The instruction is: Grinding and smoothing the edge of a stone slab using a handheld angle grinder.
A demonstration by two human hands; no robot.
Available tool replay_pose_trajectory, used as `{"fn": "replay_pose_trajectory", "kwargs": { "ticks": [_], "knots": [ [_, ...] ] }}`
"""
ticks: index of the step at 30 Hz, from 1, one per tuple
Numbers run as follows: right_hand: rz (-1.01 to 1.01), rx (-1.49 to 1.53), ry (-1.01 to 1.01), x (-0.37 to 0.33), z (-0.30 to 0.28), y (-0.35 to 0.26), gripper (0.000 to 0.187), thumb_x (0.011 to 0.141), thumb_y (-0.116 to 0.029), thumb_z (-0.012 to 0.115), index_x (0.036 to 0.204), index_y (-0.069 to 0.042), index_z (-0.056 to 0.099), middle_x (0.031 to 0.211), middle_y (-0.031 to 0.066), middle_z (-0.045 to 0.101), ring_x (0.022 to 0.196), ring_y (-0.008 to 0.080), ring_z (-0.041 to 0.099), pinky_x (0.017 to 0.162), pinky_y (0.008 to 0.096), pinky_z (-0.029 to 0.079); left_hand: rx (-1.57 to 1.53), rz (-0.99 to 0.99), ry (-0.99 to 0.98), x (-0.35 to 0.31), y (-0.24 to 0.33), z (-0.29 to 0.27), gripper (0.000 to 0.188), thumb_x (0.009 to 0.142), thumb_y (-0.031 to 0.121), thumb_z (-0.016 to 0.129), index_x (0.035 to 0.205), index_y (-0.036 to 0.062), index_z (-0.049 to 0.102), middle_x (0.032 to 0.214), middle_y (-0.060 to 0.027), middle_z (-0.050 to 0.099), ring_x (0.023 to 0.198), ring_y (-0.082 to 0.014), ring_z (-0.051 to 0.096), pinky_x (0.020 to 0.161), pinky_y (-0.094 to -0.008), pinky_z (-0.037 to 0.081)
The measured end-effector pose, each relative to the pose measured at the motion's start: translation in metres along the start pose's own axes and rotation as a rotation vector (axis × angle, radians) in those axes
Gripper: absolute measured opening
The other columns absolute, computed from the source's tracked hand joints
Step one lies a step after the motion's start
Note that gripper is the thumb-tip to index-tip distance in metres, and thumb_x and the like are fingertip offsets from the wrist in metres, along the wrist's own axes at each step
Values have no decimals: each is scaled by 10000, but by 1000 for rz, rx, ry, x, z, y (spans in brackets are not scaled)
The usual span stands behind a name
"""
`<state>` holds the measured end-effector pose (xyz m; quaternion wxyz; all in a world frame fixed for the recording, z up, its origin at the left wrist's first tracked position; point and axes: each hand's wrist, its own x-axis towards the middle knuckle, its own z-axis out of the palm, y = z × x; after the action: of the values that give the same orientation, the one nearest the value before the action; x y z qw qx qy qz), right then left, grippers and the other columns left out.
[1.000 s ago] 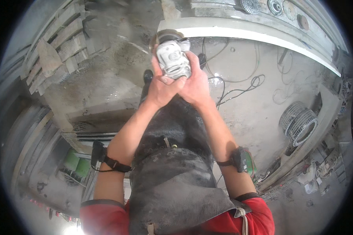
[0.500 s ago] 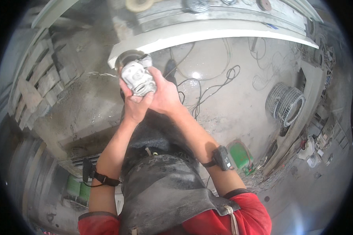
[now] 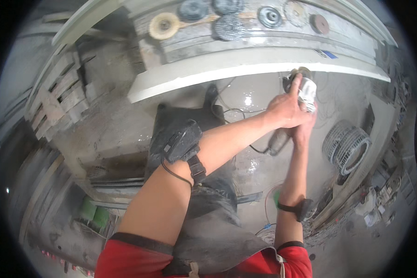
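Observation:
Both my hands hold an angle grinder, its body coated or wrapped in white, at the right part of a long white slab. The grinder's disc end is right by the slab's near edge; whether they touch I cannot tell. My left hand closes on the tool from the left, a finger stretched along its head. Lower down, my right hand wraps the body, its fingers partly hidden. A dark cylindrical part shows below my hands, joined to a black cable.
Beyond the slab, a bench carries a yellowish disc, a dark ridged disc, a grey disc and a brown disc. Two tyres lie on the wet floor at right. Wood pieces are stacked at left.
My hands and the grinder have moved from the slab's left end far right along its near edge. My left arm now reaches across my front. More of the bench's discs show.

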<state>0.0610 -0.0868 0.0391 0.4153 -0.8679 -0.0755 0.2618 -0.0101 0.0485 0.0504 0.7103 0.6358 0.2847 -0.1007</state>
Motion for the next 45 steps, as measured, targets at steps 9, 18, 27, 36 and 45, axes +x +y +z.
{"fn": "replay_pose_trajectory", "kwargs": {
  "ticks": [9, 18, 27, 36, 45],
  "knots": [
    [199, 171, -714, -127, 98, -163, 844, 888, -142, 719, 1562, -114, 212, 1303, 206, 600, 1135, 253, 644, 886, 401, 591, -762, 61, 211, -179, -44, -115, 955, 930, 233, 664, 1563, 129, -43, 1472, -187, 351, 1354, -307, 442, 1085, -425, 454],
    [-51, -284, -1026, -154, 196, -197, 890, 798, -324, 704, 1538, -105, 259, 804, 290, 676, 817, 486, 670, 741, 534, 525, -916, -121, 411, -261, -71, -191, 921, 962, 225, 539, 1549, 72, -155, 1509, -236, 278, 1405, -329, 387, 1126, -439, 413],
    [-67, -272, -653, -52, 43, -138, 878, 867, -321, 741, 1546, -97, 232, 1302, 274, 605, 1191, 354, 629, 990, 428, 514, -861, -99, 119, -108, 3, -83, 984, 950, 270, 617, 1534, 46, -143, 1488, -232, 332, 1378, -317, 416, 1147, -455, 376],
    [115, -116, -390, -5, -12, -138, 785, 895, -239, 720, 1524, -41, 294, 1383, 190, 557, 1264, 266, 558, 1070, 390, 457, -474, -226, -143, -29, 45, -64, 1208, 830, 481, 644, 1510, -26, -217, 1234, -368, 587, 1085, -444, 660, 941, -413, 530],
    [128, -208, -828, -136, 157, -175, 870, 848, -253, 708, 1552, -102, 219, 1243, 314, 627, 1209, 409, 617, 1048, 447, 474, -867, -102, 293, -211, -56, -163, 1049, 920, 255, 688, 1524, 43, -143, 1479, -201, 345, 1367, -305, 438, 1146, -454, 387]
  ]
}}
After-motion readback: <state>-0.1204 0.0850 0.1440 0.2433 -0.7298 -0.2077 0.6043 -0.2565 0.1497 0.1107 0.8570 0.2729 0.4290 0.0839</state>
